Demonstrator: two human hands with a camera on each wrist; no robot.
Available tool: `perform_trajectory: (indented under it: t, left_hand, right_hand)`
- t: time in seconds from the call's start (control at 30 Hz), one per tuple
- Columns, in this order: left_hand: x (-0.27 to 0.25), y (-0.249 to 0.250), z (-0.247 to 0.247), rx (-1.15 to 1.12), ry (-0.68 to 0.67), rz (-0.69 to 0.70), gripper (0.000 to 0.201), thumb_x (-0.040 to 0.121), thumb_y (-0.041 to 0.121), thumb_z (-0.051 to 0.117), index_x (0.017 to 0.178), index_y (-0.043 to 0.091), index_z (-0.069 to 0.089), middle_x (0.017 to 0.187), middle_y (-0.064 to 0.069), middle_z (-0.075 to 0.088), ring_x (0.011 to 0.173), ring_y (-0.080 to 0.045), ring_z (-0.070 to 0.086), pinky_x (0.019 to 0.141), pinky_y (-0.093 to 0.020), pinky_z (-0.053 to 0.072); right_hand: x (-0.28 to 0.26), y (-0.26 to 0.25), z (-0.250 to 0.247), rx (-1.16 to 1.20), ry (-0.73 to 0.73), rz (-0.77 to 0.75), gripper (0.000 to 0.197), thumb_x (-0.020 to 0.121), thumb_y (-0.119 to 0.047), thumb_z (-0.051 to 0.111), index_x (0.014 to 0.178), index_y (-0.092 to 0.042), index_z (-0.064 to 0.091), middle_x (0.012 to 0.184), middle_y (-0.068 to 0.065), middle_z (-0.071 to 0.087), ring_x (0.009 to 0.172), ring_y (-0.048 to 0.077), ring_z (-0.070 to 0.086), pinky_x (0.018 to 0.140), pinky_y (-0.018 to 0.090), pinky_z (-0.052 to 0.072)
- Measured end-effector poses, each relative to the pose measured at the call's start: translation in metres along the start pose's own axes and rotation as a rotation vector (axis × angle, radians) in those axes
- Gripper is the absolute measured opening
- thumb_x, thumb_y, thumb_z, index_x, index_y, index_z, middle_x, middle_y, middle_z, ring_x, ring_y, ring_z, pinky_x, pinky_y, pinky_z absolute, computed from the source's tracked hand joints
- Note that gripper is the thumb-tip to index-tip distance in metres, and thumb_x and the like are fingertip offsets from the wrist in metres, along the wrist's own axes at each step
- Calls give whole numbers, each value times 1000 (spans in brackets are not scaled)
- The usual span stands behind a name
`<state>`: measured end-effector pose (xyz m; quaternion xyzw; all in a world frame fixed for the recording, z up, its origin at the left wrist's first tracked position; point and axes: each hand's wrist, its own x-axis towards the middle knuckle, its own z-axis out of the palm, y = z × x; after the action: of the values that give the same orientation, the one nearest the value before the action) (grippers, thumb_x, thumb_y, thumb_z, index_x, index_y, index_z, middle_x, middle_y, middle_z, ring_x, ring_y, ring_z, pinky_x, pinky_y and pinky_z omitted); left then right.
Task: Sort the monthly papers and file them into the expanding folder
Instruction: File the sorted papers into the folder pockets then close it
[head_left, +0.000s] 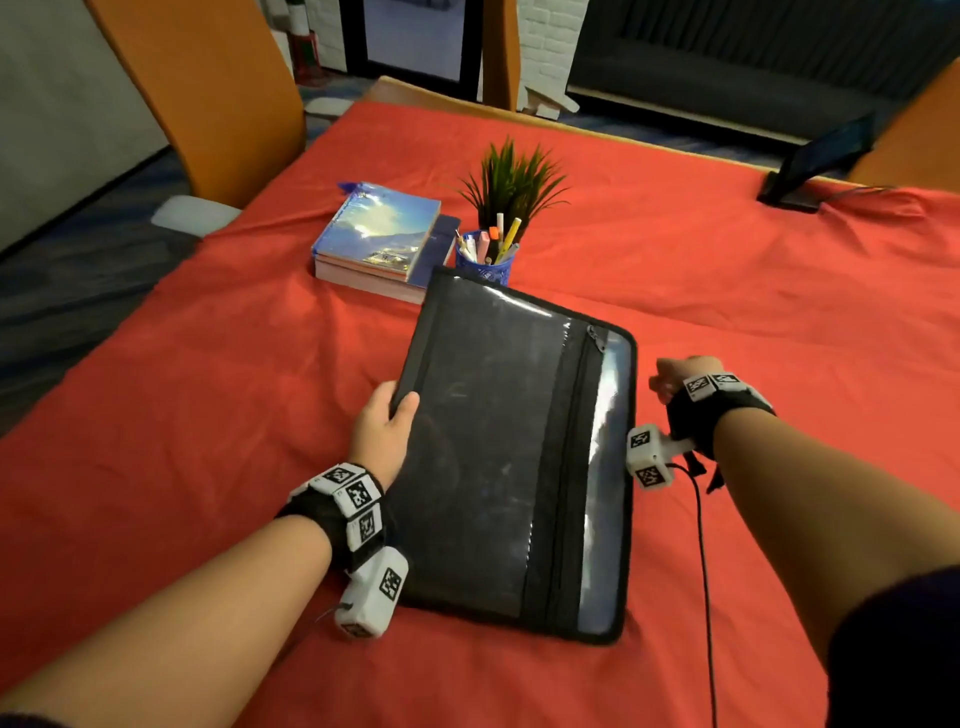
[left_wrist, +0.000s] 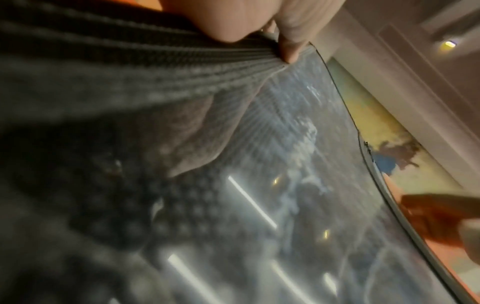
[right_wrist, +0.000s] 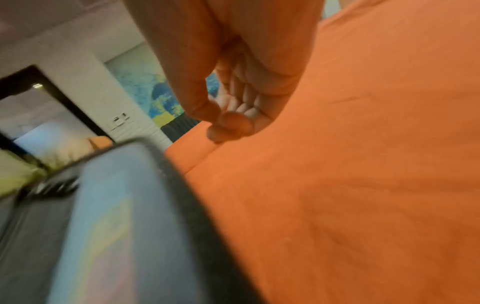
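Note:
A black mesh expanding folder (head_left: 509, 452) with a zip pocket lies closed on the red tablecloth (head_left: 208, 364). My left hand (head_left: 387, 421) grips its left edge, thumb on top; the left wrist view shows the thumb (left_wrist: 288, 47) pressed on the folder's mesh face (left_wrist: 182, 185). My right hand (head_left: 675, 376) hovers just right of the folder, apart from it, fingers curled and holding nothing. In the right wrist view those curled fingers (right_wrist: 233, 121) hang above the cloth (right_wrist: 363, 164), beside the folder's edge (right_wrist: 130, 226). No loose papers are in view.
Behind the folder sit a stack of books (head_left: 379, 241), a blue mesh pen cup (head_left: 485, 257) and a small green plant (head_left: 511, 179). A dark tablet on a stand (head_left: 815, 161) is at the far right edge. An orange chair (head_left: 208, 88) stands at the left.

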<state>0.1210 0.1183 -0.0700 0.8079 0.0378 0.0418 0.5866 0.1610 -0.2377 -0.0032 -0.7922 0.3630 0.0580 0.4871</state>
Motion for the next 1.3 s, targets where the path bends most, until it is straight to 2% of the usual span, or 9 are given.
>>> perform_trajectory:
  t: [0.13,0.27,0.4,0.6,0.8,0.93,1.1,1.17,1.3]
  left_hand:
    - [4,-8,-8,-20,40,-49,27,95,9,47,122,7,54,108,-2,59,100,-17,55,89,-28,42]
    - [5,-12,-11,1,21,-61,31,96,9,45,126,7,53,117,-3,60,108,-19,55,93,-27,40]
    - [0,-7,-15,-78,-25,-34,28,96,8,46,123,11,56,118,-3,62,110,-16,57,101,-30,41]
    - [-8,0,-13,-211,-21,-23,30,95,6,48,116,26,55,112,6,64,113,-17,57,104,-34,40]
    - [-10,11,-15,-284,-18,-25,31,95,6,48,124,17,54,115,-1,63,113,-17,57,103,-31,40]
    - [-12,12,-17,-295,3,-24,32,96,7,47,127,9,53,112,-2,63,102,-10,60,92,-16,46]
    - [-11,9,-19,-265,-7,-46,32,97,9,46,128,10,54,112,5,64,98,5,60,87,-6,44]
    - [-10,10,-18,-238,-7,-39,32,97,8,46,128,8,54,115,-1,63,101,-3,60,86,-5,44]
    - [-8,10,-12,-196,-49,-51,31,96,4,46,126,2,53,114,-7,61,104,-15,58,86,-6,46]
  right_hand:
    - [3,27,11,290,-47,29,42,88,15,40,112,-20,45,42,10,59,34,15,56,37,21,48]
    - [5,35,19,26,-163,-137,46,87,11,48,129,-9,46,83,14,56,57,16,58,48,28,53]
    - [8,15,6,116,-113,-363,51,88,7,50,132,-17,43,115,11,49,84,23,56,56,23,55]
    - [-10,-32,-21,199,-594,-386,51,85,21,36,110,-16,59,112,-1,60,89,13,61,70,30,57]
    - [-5,-27,-28,56,-650,-392,53,82,24,38,104,-18,63,92,-2,71,79,12,67,70,29,55]
    - [-6,-14,-26,30,-654,-415,43,82,13,54,107,-20,65,91,-2,69,82,17,64,79,35,52]
    - [-14,-13,-11,89,-451,-490,28,83,10,56,107,-2,62,75,1,67,63,6,62,64,26,53]
    - [-13,-14,-11,-215,-225,-644,16,85,1,59,97,-5,67,65,3,65,52,-2,57,60,25,45]
    - [-15,5,-5,-939,-55,-713,19,89,-10,49,92,0,65,92,21,67,88,30,63,68,29,38]
